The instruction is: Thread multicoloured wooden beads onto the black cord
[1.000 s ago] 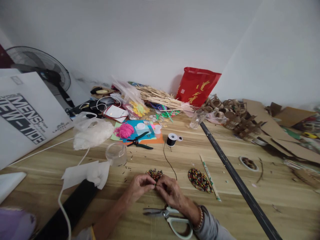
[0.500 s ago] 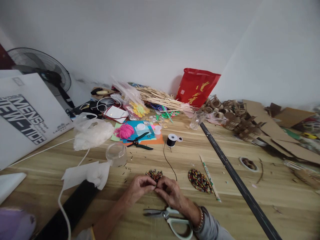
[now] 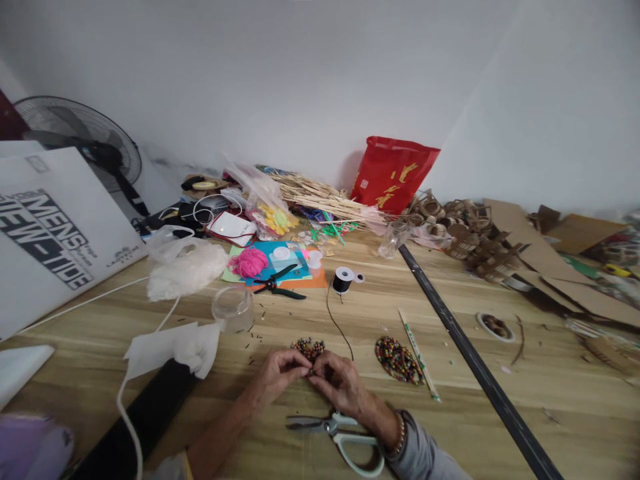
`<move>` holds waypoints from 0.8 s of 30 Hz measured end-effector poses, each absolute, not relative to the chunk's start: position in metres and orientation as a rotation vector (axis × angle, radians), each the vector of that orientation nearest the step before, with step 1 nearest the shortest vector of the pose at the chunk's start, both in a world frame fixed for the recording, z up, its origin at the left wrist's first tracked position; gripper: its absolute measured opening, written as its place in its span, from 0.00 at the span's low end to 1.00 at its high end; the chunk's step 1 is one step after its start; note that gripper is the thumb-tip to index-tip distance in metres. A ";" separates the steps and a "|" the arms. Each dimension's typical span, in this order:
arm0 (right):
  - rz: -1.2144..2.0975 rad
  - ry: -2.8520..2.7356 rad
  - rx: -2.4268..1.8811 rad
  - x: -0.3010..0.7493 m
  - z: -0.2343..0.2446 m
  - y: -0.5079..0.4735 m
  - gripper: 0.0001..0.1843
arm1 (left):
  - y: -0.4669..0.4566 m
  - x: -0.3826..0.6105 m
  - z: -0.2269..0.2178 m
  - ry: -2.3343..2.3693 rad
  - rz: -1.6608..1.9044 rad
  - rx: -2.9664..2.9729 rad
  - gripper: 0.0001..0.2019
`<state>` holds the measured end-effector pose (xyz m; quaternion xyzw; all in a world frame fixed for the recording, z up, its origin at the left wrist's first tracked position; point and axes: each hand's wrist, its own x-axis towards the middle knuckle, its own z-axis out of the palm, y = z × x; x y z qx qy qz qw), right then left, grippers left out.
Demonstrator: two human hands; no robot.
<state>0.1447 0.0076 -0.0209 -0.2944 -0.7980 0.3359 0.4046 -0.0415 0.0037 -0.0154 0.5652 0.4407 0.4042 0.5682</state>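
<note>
Both hands meet low in the centre of the view, fingertips almost touching. My left hand (image 3: 277,379) is pinched closed at the near edge of a small heap of dark, multicoloured beads (image 3: 309,347). From the right, my right hand (image 3: 343,385) is pinched closed against the same spot. The bit between the fingertips is too small to make out; it may belong to the beads. Scissors with pale green handles (image 3: 357,453) lie partly open under my right wrist. A second coil of beads (image 3: 398,361) rests to the right.
A spool of black cord (image 3: 343,280) stands ahead, its loose end trailing toward my hands. Pruning shears (image 3: 278,283) lie on coloured paper beside pink yarn (image 3: 248,263). A clear jar (image 3: 233,308) is at left, a striped straw (image 3: 419,353) and a black strip (image 3: 465,340) at right.
Almost nothing differs. The fingertips of both hands have shifted very slightly, still pinched together by the bead heap.
</note>
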 end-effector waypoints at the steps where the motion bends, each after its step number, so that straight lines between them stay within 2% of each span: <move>1: 0.853 -2.012 -0.745 0.145 -0.021 0.008 0.08 | 0.004 -0.041 -0.016 1.031 0.950 1.326 0.08; 14: 0.826 -2.081 -0.724 0.144 -0.014 0.007 0.06 | 0.000 -0.038 -0.017 0.946 0.957 1.305 0.07; 24: 0.824 -2.067 -0.678 0.146 -0.014 0.007 0.14 | 0.000 -0.039 -0.010 0.980 0.973 1.251 0.08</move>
